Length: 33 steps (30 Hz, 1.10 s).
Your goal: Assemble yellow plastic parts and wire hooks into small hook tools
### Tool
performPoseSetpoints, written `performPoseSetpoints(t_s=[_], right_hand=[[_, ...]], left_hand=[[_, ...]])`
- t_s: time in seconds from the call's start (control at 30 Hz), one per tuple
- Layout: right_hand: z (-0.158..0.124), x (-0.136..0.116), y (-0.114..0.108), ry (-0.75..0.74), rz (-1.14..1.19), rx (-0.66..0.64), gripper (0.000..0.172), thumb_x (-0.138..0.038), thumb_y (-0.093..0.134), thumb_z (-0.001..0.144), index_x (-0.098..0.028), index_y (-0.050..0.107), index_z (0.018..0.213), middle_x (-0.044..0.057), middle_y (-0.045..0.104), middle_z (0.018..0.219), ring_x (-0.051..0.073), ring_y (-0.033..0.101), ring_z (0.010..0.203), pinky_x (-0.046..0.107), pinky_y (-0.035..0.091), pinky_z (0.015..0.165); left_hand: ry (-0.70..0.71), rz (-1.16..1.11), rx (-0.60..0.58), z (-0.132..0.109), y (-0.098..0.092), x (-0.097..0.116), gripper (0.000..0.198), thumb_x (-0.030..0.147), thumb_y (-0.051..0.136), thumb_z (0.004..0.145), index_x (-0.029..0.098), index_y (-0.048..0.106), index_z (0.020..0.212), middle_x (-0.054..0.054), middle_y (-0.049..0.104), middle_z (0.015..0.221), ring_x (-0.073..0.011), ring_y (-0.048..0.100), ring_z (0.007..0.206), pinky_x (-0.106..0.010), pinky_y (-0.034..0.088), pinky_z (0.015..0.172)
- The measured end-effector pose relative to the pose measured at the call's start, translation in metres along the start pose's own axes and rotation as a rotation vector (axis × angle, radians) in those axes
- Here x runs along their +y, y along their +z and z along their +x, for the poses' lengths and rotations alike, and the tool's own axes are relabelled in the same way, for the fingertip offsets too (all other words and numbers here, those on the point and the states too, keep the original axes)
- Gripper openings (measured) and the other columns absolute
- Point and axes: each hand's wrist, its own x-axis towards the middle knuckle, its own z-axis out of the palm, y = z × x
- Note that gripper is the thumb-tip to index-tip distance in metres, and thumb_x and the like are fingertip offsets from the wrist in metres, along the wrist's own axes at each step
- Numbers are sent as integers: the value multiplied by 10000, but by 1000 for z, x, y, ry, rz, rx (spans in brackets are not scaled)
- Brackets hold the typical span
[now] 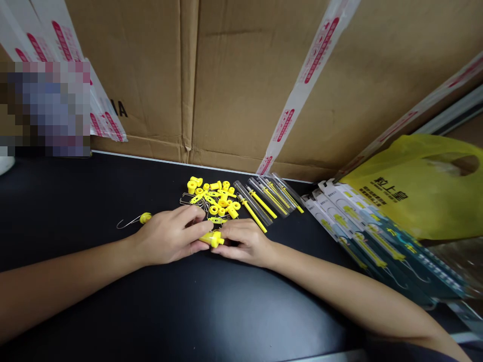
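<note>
we see our left hand (169,236) and right hand (245,244) meet on the black counter (75,201), the fingers of both closed on one small yellow plastic part (213,239). just beyond the fingers lies a pile of yellow parts (215,196); clear tubes (264,198) are right of it.

Both forearms lie low and converge, left hand (169,235) and right hand (245,242) meeting with fingertips pinched together
</note>
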Motion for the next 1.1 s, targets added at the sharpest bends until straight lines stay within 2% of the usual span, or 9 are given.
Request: performPoseSetpoints(t_s=[0.2, 0.43, 0.6, 0.73, 0.87, 1.0, 1.1], right_hand=[[-2, 1, 2, 31, -10, 46, 258, -387, 631, 821, -136, 609, 873, 2, 602, 622, 98, 538, 544, 207, 430, 565], [0, -2, -1, 37, -47, 60, 270, -419, 610, 828, -152, 587, 850, -12, 570, 608, 85, 516, 526, 188, 416, 539], [-1, -1, 0, 62, 13, 51, 343, -443, 620, 814, -137, 574, 962, -34, 558, 590, 74, 501, 499, 183, 414, 524], [-1, -2, -1, 21, 34, -63, 267, -408, 600, 838, -141, 589, 825, -22, 555, 598, 80, 512, 534, 188, 422, 547], [0, -3, -3, -42, -43, -129, 250, -378, 563, 869, -136, 601, 918, 67, 620, 858, 123, 593, 767, 210, 472, 663], [-1, -3, -1, -42, -186, -58, 191, -307, 500, 916, -151, 606, 888, 22, 573, 715, 108, 554, 658, 206, 444, 601], [-3, -5, 0, -114, -369, -49, 160, -254, 497, 920, -163, 606, 846, 1, 571, 671, 105, 538, 621, 221, 412, 575]], left_hand=[[-48, -22, -21, 0, -2, 2, 308, 404, 407, 918, 210, 581, 1082, -38, 501, 837, -137, 528, 701, -218, 444, 559], [1, -40, -77, -1, 0, 2, 350, 387, 421, 928, 156, 521, 1171, -36, 607, 855, -153, 591, 762, -247, 479, 655], [8, -17, 52, -1, 1, 2, 326, 387, 386, 949, 158, 512, 1144, -19, 664, 840, -129, 629, 720, -231, 480, 637], [16, -55, 104, 1, -2, 4, 294, 350, 368, 961, 164, 472, 1164, -20, 667, 851, -124, 634, 740, -223, 494, 674], [29, -26, 88, 2, -4, 6, 288, 330, 375, 960, 162, 443, 1184, -18, 659, 830, -127, 628, 719, -222, 495, 660], [-22, 48, 73, 1, -3, 7, 284, 336, 361, 962, 166, 455, 1169, -20, 653, 837, -136, 637, 726, -226, 490, 646], [-39, 84, 32, -1, -1, 7, 293, 330, 331, 969, 166, 471, 1167, -29, 651, 864, -143, 640, 754, -231, 486, 653]])
